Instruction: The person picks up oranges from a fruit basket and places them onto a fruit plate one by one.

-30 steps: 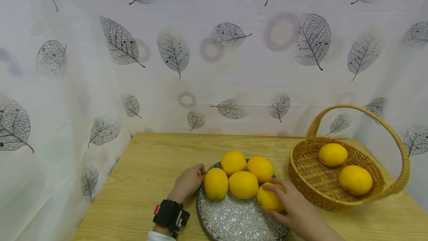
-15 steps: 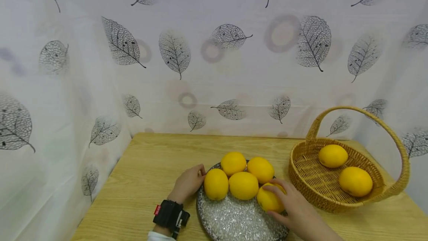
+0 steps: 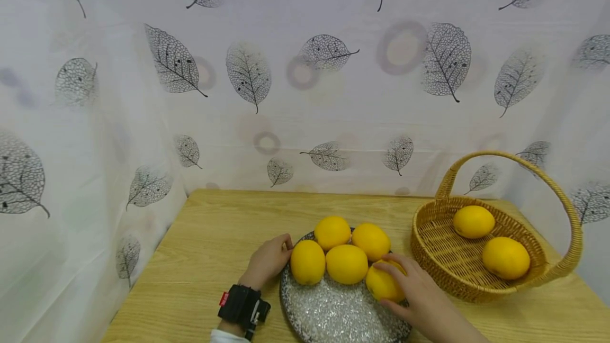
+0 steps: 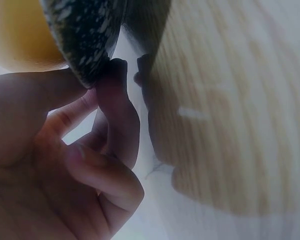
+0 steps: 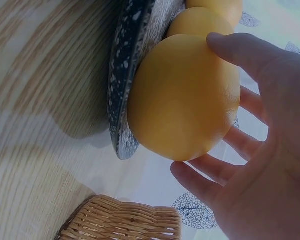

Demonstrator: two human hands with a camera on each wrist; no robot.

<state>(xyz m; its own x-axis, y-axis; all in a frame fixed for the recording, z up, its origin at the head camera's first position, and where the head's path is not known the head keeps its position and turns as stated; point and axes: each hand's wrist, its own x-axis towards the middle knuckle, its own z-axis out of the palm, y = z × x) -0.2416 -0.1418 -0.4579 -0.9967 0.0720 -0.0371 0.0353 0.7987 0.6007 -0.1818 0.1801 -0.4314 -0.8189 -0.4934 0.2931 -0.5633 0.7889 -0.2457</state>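
Note:
On a round, speckled dark-rimmed plate (image 3: pixel 333 308), several yellow lemons (image 3: pixel 347 264) sit grouped toward the far side. My left hand (image 3: pixel 267 262) pinches the plate's left rim; in the left wrist view the rim (image 4: pixel 85 40) lies between thumb and finger. My right hand (image 3: pixel 426 298) curls its thumb and fingers round the rightmost lemon (image 5: pixel 185 97). That lemon rests on the plate near its right edge, and part of it is hidden by the fingers in the head view.
A wicker basket (image 3: pixel 445 247) with a tall handle stands to the right of the plate, holding two lemons (image 3: pixel 506 258). The wooden table (image 3: pixel 224 216) reaches back to a leaf-printed curtain (image 3: pixel 286 15). A black camera strap (image 3: pixel 240 306) circles the left wrist.

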